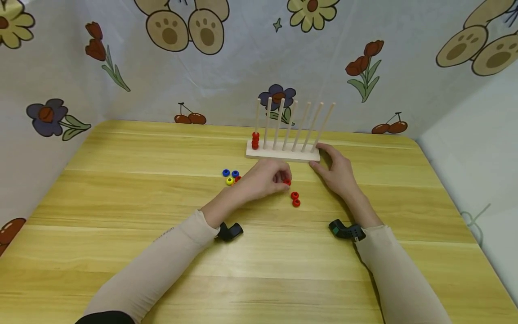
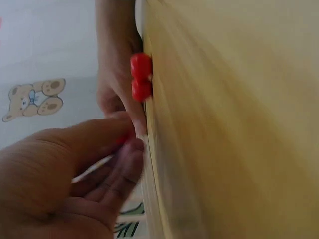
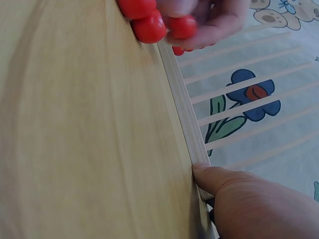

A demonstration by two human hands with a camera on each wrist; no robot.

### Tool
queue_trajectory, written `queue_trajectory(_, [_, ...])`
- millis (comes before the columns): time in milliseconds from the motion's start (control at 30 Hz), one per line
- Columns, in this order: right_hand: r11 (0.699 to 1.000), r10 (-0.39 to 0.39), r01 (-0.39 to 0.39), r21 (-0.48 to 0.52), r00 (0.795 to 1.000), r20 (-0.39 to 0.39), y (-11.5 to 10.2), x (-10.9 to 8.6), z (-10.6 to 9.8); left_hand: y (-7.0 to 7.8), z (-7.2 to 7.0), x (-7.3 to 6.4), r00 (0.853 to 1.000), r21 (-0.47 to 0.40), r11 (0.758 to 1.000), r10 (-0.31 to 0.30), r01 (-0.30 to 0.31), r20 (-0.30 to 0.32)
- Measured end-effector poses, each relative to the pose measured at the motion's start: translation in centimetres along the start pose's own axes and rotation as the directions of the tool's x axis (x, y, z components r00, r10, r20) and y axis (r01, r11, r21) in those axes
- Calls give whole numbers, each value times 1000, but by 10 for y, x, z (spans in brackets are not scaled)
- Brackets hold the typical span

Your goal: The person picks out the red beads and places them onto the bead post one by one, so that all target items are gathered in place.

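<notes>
My left hand [image 1: 267, 177] pinches a red bead [image 3: 182, 27] between thumb and fingertips, in front of the pegged wooden rack [image 1: 283, 155]. Two more red beads [image 1: 295, 199] lie on the table just to the right of that hand. With thumb and fingers, my right hand [image 1: 337, 173] grips the right end of the rack's base; its thumb lies along the front edge in the right wrist view. Red beads [image 1: 255, 141] are stacked on the leftmost peg, and the other pegs are bare.
Blue beads [image 1: 230, 173], a yellow bead [image 1: 229, 181] and a red bead [image 1: 238, 179] lie left of the left hand, partly hidden by it. Behind the table [image 1: 275, 279] hangs a printed cloth [image 1: 243, 72].
</notes>
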State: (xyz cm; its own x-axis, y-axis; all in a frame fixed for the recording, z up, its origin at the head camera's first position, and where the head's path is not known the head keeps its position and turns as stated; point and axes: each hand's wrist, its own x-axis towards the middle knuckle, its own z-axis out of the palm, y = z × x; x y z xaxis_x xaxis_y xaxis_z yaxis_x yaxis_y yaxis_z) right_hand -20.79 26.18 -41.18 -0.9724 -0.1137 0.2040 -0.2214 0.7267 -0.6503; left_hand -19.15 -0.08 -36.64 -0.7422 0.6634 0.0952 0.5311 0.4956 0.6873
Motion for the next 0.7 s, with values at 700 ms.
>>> queue_trajectory(700, [1000,-1,1,3,1000,-2,0,-2,0,20,-106,13,671,-54,991,41,-120,-740])
